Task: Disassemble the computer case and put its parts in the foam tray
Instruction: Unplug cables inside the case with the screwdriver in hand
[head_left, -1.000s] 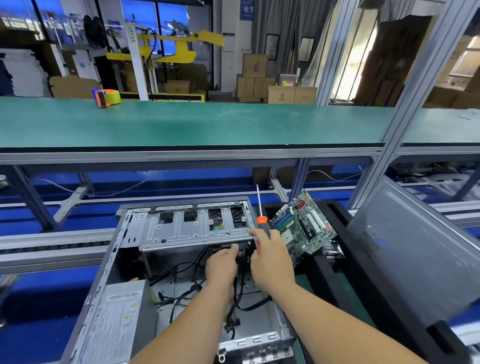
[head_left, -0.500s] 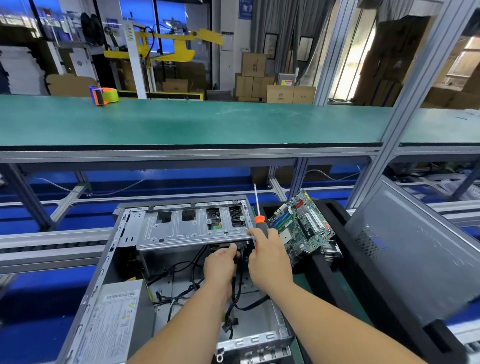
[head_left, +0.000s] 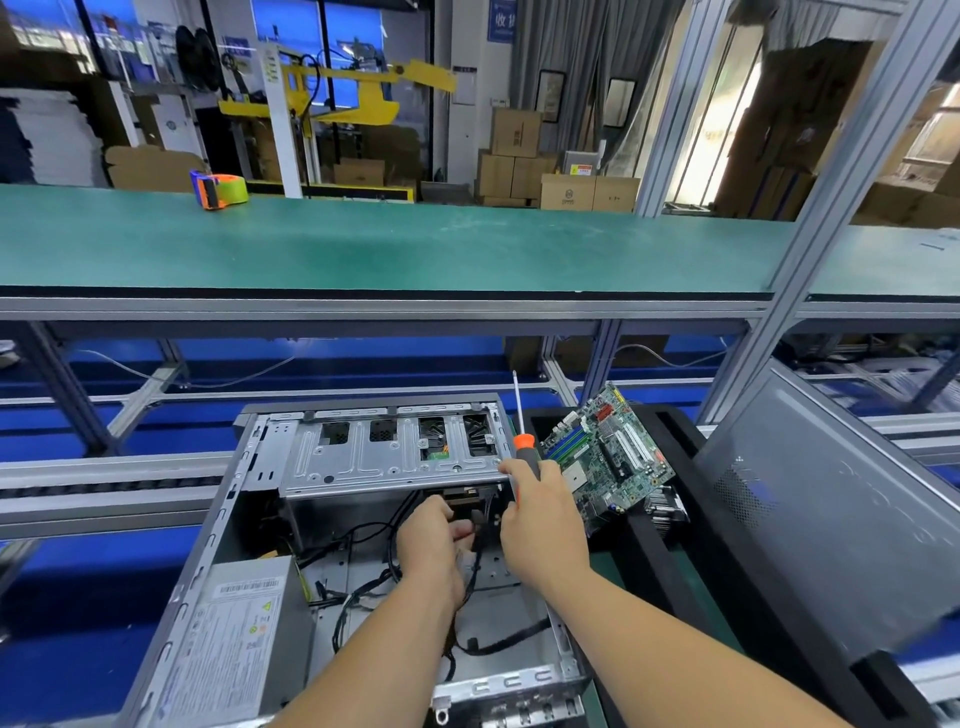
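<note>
Silver-grey case (head_left: 374, 457), black cables (head_left: 363, 597), green motherboard (head_left: 608, 457), black foam tray (head_left: 685, 452), orange-and-black screwdriver (head_left: 524, 447), green bench (head_left: 415, 244), orange-green tape dispenser (head_left: 218, 189).

The scene is brightly and evenly lit, with strong daylight blowing out the window (head_left: 711, 130) at upper right. Wide-angle distortion bends the straight frame posts (head_left: 852, 171) and the green bench (head_left: 415, 244) towards the edges. The grey side panel (head_left: 831, 545) at right is smeared with motion blur, while the centre stays sharp.

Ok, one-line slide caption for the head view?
Left hand grips black cable in open grey computer case; right hand holds orange-handled screwdriver.
</note>
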